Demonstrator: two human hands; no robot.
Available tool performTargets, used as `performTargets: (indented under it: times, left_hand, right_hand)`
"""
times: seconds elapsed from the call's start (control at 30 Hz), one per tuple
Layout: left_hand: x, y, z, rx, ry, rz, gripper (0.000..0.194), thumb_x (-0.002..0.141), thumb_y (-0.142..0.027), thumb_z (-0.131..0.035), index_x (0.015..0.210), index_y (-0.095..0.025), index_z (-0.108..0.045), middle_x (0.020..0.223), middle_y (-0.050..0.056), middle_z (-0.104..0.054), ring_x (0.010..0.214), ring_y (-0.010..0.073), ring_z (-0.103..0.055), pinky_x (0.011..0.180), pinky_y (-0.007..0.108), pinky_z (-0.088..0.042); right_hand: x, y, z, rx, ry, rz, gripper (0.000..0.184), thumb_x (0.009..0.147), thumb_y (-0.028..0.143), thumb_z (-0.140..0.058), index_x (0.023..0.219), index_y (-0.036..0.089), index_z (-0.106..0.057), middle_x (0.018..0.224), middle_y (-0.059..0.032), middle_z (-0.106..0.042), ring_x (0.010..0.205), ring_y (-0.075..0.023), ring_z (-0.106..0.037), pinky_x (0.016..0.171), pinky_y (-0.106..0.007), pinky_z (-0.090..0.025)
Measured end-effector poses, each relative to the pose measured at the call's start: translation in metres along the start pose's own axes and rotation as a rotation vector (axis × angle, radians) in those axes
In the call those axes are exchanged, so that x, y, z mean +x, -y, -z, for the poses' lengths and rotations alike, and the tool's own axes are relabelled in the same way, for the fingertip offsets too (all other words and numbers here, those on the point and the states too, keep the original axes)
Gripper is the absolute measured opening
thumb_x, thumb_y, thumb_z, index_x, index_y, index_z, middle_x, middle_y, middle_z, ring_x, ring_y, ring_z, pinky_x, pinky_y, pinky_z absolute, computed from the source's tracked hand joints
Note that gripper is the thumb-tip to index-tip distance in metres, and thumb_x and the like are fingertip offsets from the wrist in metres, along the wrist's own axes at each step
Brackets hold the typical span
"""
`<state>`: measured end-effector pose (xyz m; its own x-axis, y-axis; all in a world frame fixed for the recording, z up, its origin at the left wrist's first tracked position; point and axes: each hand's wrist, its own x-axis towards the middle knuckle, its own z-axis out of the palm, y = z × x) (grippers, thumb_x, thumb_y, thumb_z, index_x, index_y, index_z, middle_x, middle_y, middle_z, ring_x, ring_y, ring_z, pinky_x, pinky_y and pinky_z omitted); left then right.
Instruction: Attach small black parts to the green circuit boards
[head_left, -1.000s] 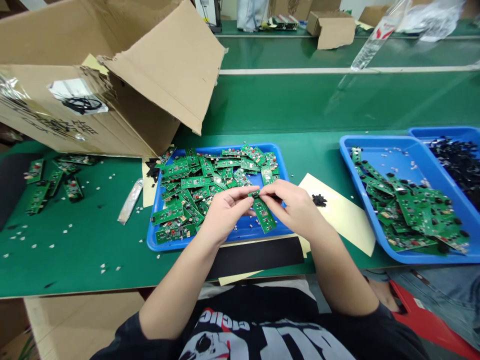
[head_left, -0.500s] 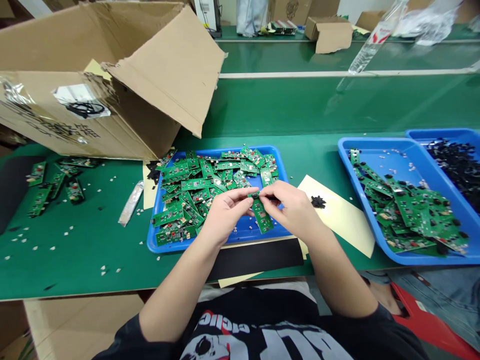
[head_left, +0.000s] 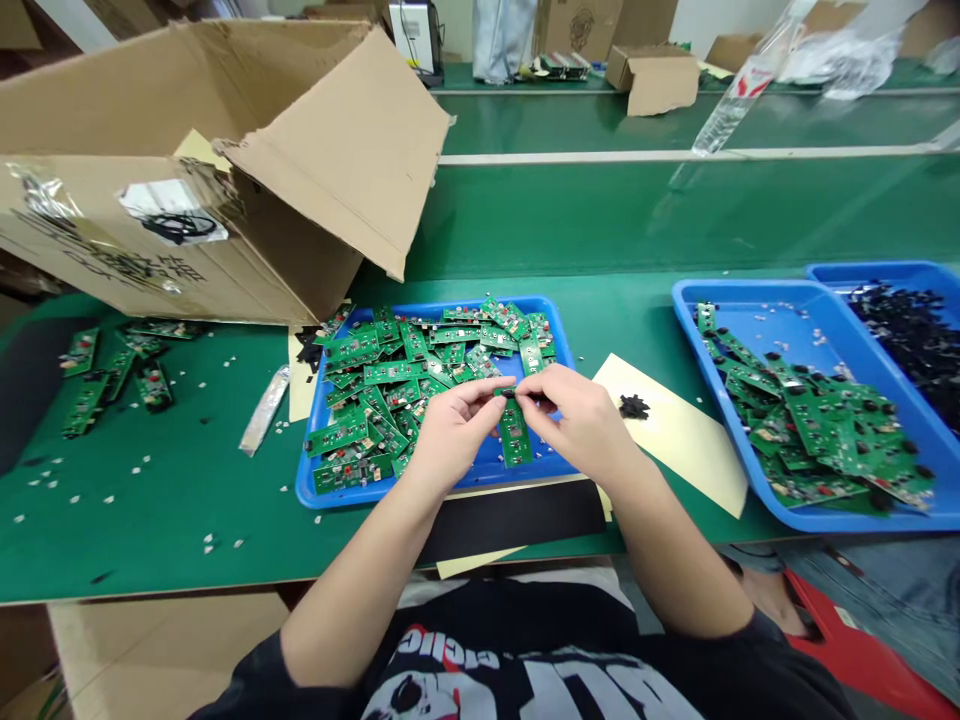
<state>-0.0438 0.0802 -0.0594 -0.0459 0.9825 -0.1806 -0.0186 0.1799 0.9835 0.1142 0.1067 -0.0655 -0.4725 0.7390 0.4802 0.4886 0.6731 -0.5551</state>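
Note:
A narrow green circuit board (head_left: 515,440) hangs upright over the front right of a blue tray (head_left: 304,482). My left hand (head_left: 459,425) is closed, pinching the board's top end between thumb and fingers. Against that same end my right hand (head_left: 571,415) is closed too, its fingertips on a small black piece (head_left: 510,393) at the board's top. Exactly how the piece sits is partly hidden by the fingers. Many more green boards (head_left: 394,372) lie jumbled in the tray behind and left of my hands.
To the right, a blue tray (head_left: 694,375) holds boards with black parts; another (head_left: 832,270) holds loose black pieces. Black bits (head_left: 634,406) lie on yellow paper (head_left: 694,460). A large cardboard box (head_left: 255,240) stands back left. Loose boards (head_left: 88,400) lie left. A bottle (head_left: 731,110) leans behind.
The held board has swung from a slant to nearly straight, its lower end shifting left. Both hands keep their pinch at its top. The camera view has tilted slightly.

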Motion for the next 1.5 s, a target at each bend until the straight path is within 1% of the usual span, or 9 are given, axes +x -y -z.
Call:
performTargets:
  times: [0.17, 0.3, 0.47, 0.57, 0.7, 0.83, 1.1, 1.27, 1.5]
  left_hand:
    - [-0.001, 0.003, -0.001, 0.068, -0.009, -0.033, 0.027, 0.072, -0.024, -0.060, 0.094, -0.014, -0.072, 0.050, -0.004, -0.052, 0.046, 0.0075, -0.039, 0.045, 0.019, -0.031]
    - [0.000, 0.004, -0.001, 0.056, 0.020, -0.090, 0.024, 0.072, -0.024, -0.059, 0.090, -0.015, -0.073, 0.061, -0.001, -0.060, 0.052, 0.0084, -0.045, 0.049, 0.019, -0.035]
    - [0.000, 0.006, 0.002, 0.040, 0.018, -0.084, 0.026, 0.074, -0.027, -0.062, 0.094, -0.015, -0.073, 0.068, 0.001, -0.066, 0.058, 0.0101, -0.053, 0.054, 0.020, -0.041]
    - [0.000, 0.007, 0.003, 0.027, 0.016, -0.095, 0.031, 0.075, -0.030, -0.063, 0.102, -0.017, -0.072, 0.077, 0.003, -0.071, 0.077, 0.0162, -0.063, 0.065, 0.024, -0.048]
    - [0.000, 0.007, 0.003, -0.004, 0.047, -0.139, 0.034, 0.078, -0.037, -0.064, 0.106, -0.019, -0.071, 0.102, 0.006, -0.073, 0.101, 0.0222, -0.064, 0.089, 0.032, -0.049]
    - [-0.001, 0.007, 0.001, -0.022, 0.029, -0.152, 0.032, 0.079, -0.041, -0.064, 0.102, -0.019, -0.072, 0.108, 0.007, -0.072, 0.106, 0.0240, -0.063, 0.097, 0.036, -0.045]
    - [-0.003, 0.006, -0.002, -0.239, -0.030, 0.036, 0.030, 0.068, -0.041, -0.075, 0.063, -0.015, -0.060, 0.058, -0.004, -0.057, 0.054, 0.0069, -0.052, 0.056, 0.018, -0.043]
    - [-0.007, 0.002, -0.003, -0.358, 0.150, 0.102, 0.036, 0.071, -0.047, -0.072, 0.076, -0.017, -0.054, 0.062, -0.004, -0.061, 0.049, 0.0097, -0.059, 0.055, 0.022, -0.047]
    - [-0.007, -0.003, 0.002, -0.152, 0.201, -0.087, 0.032, 0.073, -0.044, -0.071, 0.080, -0.016, -0.058, 0.071, -0.002, -0.062, 0.057, 0.0109, -0.064, 0.061, 0.024, -0.051]
  right_hand:
    - [0.000, 0.001, -0.001, -0.014, -0.028, 0.005, 0.014, 0.088, 0.015, -0.048, 0.080, 0.016, -0.060, 0.073, -0.0053, -0.060, 0.062, -0.0136, -0.053, 0.059, -0.026, -0.047]
    - [-0.002, 0.000, -0.005, -0.007, -0.033, -0.004, 0.013, 0.087, 0.016, -0.048, 0.082, 0.017, -0.060, 0.076, -0.0057, -0.061, 0.065, -0.0150, -0.055, 0.061, -0.027, -0.049]
    - [-0.002, -0.002, -0.006, 0.081, -0.122, -0.051, 0.034, 0.090, 0.022, -0.050, 0.123, 0.019, -0.050, 0.099, -0.0089, -0.062, 0.070, -0.0146, -0.058, 0.070, -0.031, -0.054]
    - [-0.001, -0.003, -0.001, 0.142, -0.164, -0.091, 0.037, 0.088, 0.029, -0.056, 0.124, 0.021, -0.051, 0.109, -0.0103, -0.060, 0.069, -0.0138, -0.058, 0.070, -0.033, -0.055]
    - [-0.001, -0.002, 0.001, 0.353, -0.030, -0.173, 0.024, 0.086, 0.031, -0.057, 0.107, 0.021, -0.061, 0.086, -0.0040, -0.066, 0.070, -0.0142, -0.061, 0.066, -0.029, -0.055]
    - [-0.001, 0.000, -0.004, 0.473, -0.052, -0.243, 0.024, 0.082, 0.029, -0.061, 0.104, 0.020, -0.062, 0.074, -0.0006, -0.065, 0.067, -0.0136, -0.062, 0.065, -0.029, -0.055]
    - [-0.001, 0.003, -0.008, 0.470, -0.108, -0.200, 0.008, 0.082, 0.025, -0.062, 0.089, 0.022, -0.063, 0.081, -0.0016, -0.069, 0.068, -0.0142, -0.066, 0.066, -0.028, -0.056]
    - [-0.004, 0.000, -0.001, 0.531, -0.133, -0.230, 0.011, 0.082, 0.025, -0.062, 0.093, 0.022, -0.063, 0.080, -0.0008, -0.068, 0.067, -0.0127, -0.065, 0.065, -0.027, -0.055]
    - [-0.002, -0.002, 0.009, 0.733, -0.060, -0.418, 0.011, 0.078, 0.029, -0.067, 0.082, 0.019, -0.065, 0.069, -0.0003, -0.067, 0.058, -0.0125, -0.064, 0.057, -0.026, -0.055]
